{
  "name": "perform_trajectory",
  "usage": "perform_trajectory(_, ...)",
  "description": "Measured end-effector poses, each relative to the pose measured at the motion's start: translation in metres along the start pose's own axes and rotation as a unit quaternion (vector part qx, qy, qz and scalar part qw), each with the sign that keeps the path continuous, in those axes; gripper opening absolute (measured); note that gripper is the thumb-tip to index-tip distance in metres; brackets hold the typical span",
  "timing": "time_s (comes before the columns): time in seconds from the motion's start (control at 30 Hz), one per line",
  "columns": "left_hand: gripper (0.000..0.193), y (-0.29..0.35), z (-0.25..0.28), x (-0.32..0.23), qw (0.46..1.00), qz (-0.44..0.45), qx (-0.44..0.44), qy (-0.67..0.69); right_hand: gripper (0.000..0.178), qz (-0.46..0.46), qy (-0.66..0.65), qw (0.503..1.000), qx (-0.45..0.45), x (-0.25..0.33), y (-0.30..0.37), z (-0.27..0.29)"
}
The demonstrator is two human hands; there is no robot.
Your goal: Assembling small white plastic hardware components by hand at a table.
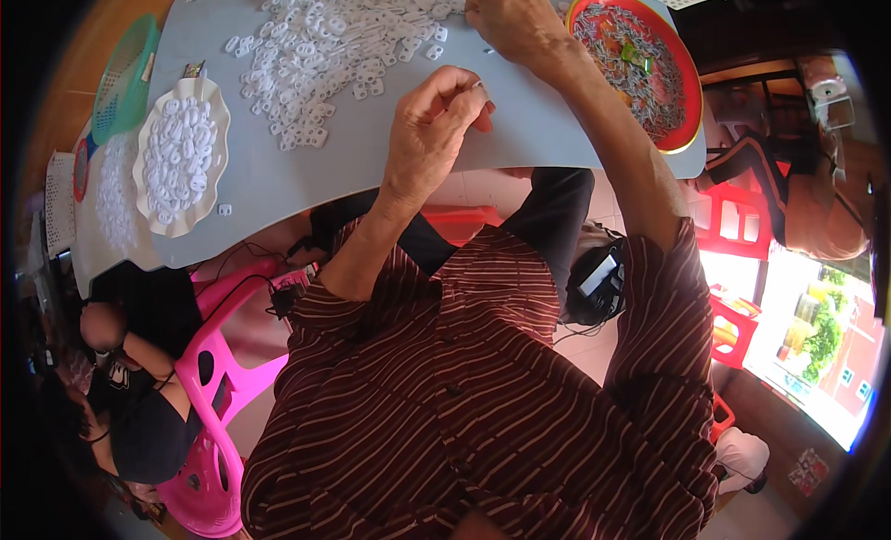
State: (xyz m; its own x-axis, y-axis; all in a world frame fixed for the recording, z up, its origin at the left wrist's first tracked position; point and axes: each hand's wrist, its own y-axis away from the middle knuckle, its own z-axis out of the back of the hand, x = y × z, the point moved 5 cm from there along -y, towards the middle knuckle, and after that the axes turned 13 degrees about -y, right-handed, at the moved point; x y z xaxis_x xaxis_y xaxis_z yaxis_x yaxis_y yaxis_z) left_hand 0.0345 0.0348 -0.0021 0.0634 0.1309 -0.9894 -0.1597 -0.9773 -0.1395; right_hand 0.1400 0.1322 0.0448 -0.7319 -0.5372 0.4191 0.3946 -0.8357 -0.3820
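The left hand (pixel 433 130) has its thumb and forefinger together, it seems clamped on a small pale piece (pixel 480 89), though this is too small and half covered to be sure. For a piece like this, a light pinch at the edges, steady and low above the table (pixel 534 136), should serve best. The right hand (pixel 520 25) is beyond this grip and to its right, at the edge of the heap of white pieces (pixel 320 52); I cannot tell if its fingers are closed. These pieces, spread beyond and left of the pinch, look flat, glossy and rounded, many with two holes. Thin grey metal parts (pixel 664 99) lie in the red tray (pixel 693 113), right of both hands.
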Motion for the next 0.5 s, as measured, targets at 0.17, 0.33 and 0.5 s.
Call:
perform_trajectory(0.17,0.015,0.0,-0.001,0.0,1.0,-0.001,0.003,0.023,0.018,-0.025,0.07,0.992,0.106,-0.004,-0.022,-0.011)
perform_trajectory(0.33,0.015,-0.001,0.0,0.0,1.0,0.001,-0.004,0.023,0.017,-0.048,-0.041,0.993,0.098,0.032,-0.001,0.03)
perform_trajectory(0.5,0.013,0.0,0.003,0.005,0.998,0.027,-0.028,0.04,0.018,-0.126,-0.286,0.95,-0.019,0.005,0.061,0.019)
